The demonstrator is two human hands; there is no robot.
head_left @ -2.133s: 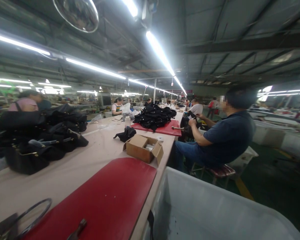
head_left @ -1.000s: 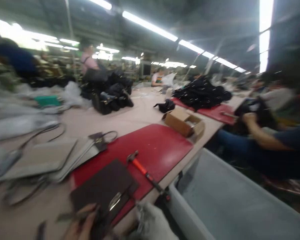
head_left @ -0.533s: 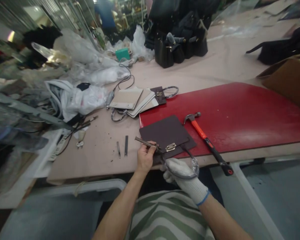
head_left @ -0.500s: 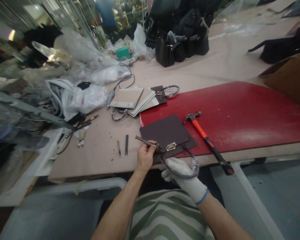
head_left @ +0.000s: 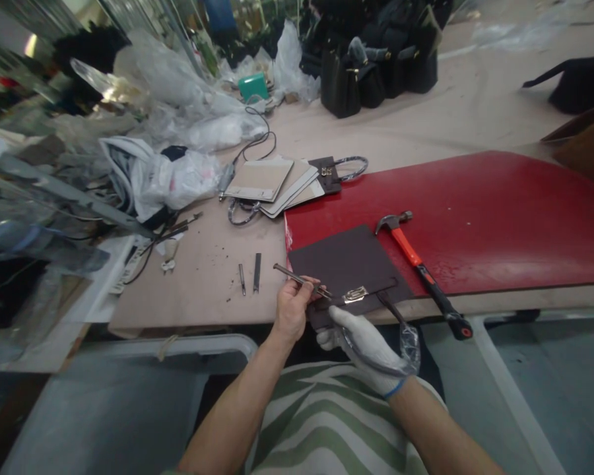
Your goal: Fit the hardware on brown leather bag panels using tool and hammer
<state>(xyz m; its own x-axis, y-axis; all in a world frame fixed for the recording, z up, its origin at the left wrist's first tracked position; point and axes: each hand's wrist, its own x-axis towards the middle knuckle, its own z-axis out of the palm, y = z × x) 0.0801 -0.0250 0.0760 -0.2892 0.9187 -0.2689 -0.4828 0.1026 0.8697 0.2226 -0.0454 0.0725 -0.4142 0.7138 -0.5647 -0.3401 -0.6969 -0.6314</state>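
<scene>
Near the front edge of the table lies a dark brown leather bag panel (head_left: pixel 351 254) with a gold metal clasp (head_left: pixel 355 294). My bare left hand (head_left: pixel 292 310) pinches a slim metal punch-like tool (head_left: pixel 288 271), whose lower end is close to the panel left of the clasp. My right hand (head_left: pixel 363 340), in a white knitted glove, grips the panel's near edge, thumb on top and fingers underneath. A plastic-wrapped bag handle (head_left: pixel 410 346) loops over this glove. Beside the panel, a claw hammer (head_left: pixel 410 253) with an orange and black handle rests on a red mat (head_left: pixel 475 218).
Left of my hands lie a short metal rod (head_left: pixel 241 280) and a flat metal bar (head_left: pixel 257 273). Behind them is a stack of beige panels (head_left: pixel 260 179) with wrapped handles. Black bags (head_left: pixel 340 82) and crumpled plastic (head_left: pixel 171 181) stand farther back.
My right thumb has moved up onto the panel's near edge. The wrapped handle has swung to the right, and the panel is slightly turned. My left hand still holds the tool.
</scene>
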